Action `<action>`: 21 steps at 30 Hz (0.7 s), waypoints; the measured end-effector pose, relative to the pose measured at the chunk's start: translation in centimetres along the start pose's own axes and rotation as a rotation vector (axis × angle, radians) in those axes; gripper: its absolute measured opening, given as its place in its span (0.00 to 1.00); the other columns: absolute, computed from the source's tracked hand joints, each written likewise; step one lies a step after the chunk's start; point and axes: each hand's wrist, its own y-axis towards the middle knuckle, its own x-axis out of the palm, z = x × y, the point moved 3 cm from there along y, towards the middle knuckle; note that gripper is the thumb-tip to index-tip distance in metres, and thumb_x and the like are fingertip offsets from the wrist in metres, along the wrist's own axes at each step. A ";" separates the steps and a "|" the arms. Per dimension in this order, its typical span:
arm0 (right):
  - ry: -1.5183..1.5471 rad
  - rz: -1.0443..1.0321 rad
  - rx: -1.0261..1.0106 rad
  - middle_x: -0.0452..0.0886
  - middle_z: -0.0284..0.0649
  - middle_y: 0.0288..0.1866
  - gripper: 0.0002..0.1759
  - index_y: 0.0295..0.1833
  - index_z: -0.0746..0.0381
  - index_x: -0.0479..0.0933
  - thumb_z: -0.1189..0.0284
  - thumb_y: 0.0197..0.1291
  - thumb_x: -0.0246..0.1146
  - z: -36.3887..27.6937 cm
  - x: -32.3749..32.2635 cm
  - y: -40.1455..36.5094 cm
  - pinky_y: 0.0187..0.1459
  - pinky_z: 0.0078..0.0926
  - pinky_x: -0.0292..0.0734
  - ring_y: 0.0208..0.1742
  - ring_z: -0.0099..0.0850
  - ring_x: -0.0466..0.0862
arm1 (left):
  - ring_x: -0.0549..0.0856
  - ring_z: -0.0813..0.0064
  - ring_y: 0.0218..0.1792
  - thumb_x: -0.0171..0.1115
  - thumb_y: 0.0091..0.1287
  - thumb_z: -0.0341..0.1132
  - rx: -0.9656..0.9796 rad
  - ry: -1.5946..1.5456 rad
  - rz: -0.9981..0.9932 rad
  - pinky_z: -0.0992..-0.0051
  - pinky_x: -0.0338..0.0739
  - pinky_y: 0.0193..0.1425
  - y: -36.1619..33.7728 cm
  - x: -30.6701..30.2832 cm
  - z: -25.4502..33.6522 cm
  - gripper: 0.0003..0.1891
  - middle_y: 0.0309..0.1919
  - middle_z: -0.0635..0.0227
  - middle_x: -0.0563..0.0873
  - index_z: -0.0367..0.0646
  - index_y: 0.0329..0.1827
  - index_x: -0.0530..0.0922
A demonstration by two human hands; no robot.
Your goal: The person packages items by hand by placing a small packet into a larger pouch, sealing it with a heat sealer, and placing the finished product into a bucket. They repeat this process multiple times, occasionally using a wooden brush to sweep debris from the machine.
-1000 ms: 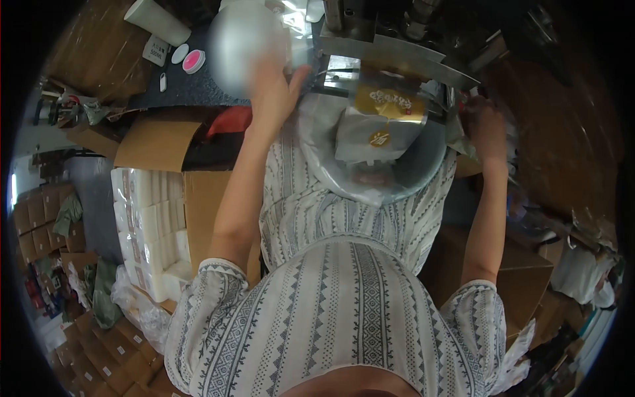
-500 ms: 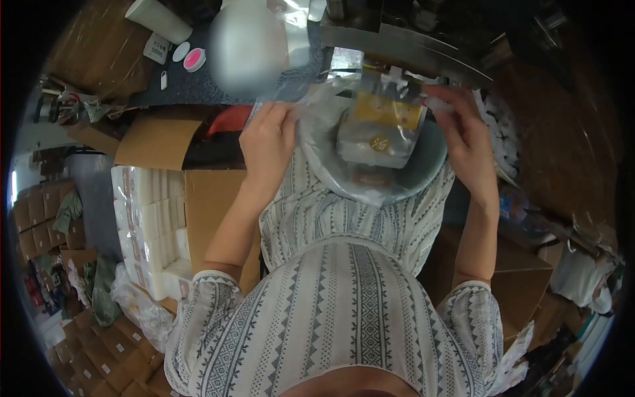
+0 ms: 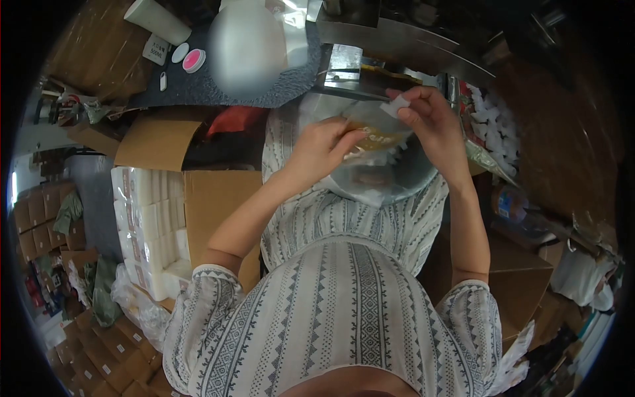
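A grey bowl with clear plastic in it rests on my lap. Over it is a clear plastic bag with a yellow printed panel, lying tilted. My left hand reaches across the bowl's left side and grips the bag between thumb and fingers. To the right, my right hand pinches a small white piece just above the bag's upper edge. Loose white bits show below the bag inside the bowl.
At left stand an open cardboard box and wrapped stacks of white packs. A dark mat ahead holds a blurred white round object and a pink-filled tub. White curly pieces lie right of the bowl.
The bag, upright over the bowl earlier, now lies tilted and lower. My left hand has moved right onto it. My right hand has shifted left with the white piece.
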 end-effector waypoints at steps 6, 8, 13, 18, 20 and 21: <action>-0.694 0.173 0.001 0.82 0.45 0.50 0.20 0.57 0.64 0.73 0.70 0.61 0.64 -1.6 -3.8 -1.5 0.51 0.24 0.74 0.48 0.31 0.83 | 0.85 0.81 0.29 0.63 0.67 0.37 -0.580 -0.686 -0.171 0.78 0.77 0.31 4.2 3.3 -3.0 0.13 0.34 0.63 0.85 0.32 0.39 0.81; -0.730 0.285 0.067 0.82 0.46 0.49 0.19 0.57 0.63 0.74 0.70 0.61 0.63 -1.2 -5.6 -1.3 0.50 0.26 0.75 0.48 0.35 0.83 | 0.85 0.78 0.29 0.64 0.66 0.37 -0.727 -0.995 -0.070 0.78 0.78 0.32 4.9 3.8 -3.1 0.14 0.33 0.62 0.85 0.30 0.41 0.80; -1.286 0.434 -0.213 0.81 0.46 0.50 0.16 0.55 0.59 0.75 0.72 0.60 0.60 4.2 -11.4 1.9 0.45 0.36 0.78 0.47 0.46 0.83 | 0.86 0.66 0.32 0.65 0.65 0.38 -0.528 -0.671 0.113 0.72 0.80 0.36 4.9 1.5 -3.7 0.19 0.35 0.55 0.84 0.27 0.45 0.77; -1.265 0.384 0.071 0.81 0.49 0.49 0.14 0.52 0.59 0.76 0.73 0.60 0.58 2.8 -10.9 2.2 0.48 0.42 0.77 0.47 0.52 0.81 | 0.70 0.48 0.62 0.66 0.60 0.49 -0.034 0.659 0.474 0.55 0.62 0.65 4.4 -4.0 -11.3 0.36 0.61 0.44 0.70 0.37 0.66 0.65; -1.218 0.387 -0.009 0.81 0.52 0.47 0.14 0.52 0.61 0.76 0.72 0.61 0.58 1.7 -11.0 1.3 0.47 0.42 0.76 0.46 0.52 0.81 | 0.72 0.49 0.59 0.67 0.59 0.50 0.089 0.692 0.206 0.54 0.62 0.64 1.7 -2.8 -9.4 0.38 0.60 0.45 0.71 0.41 0.68 0.64; -1.169 0.382 -0.066 0.81 0.55 0.44 0.14 0.52 0.63 0.76 0.70 0.63 0.58 1.3 -10.8 0.4 0.46 0.41 0.76 0.45 0.52 0.81 | 0.76 0.53 0.55 0.68 0.58 0.45 0.034 0.660 0.231 0.59 0.67 0.59 1.0 -3.1 -8.7 0.28 0.53 0.52 0.77 0.42 0.60 0.72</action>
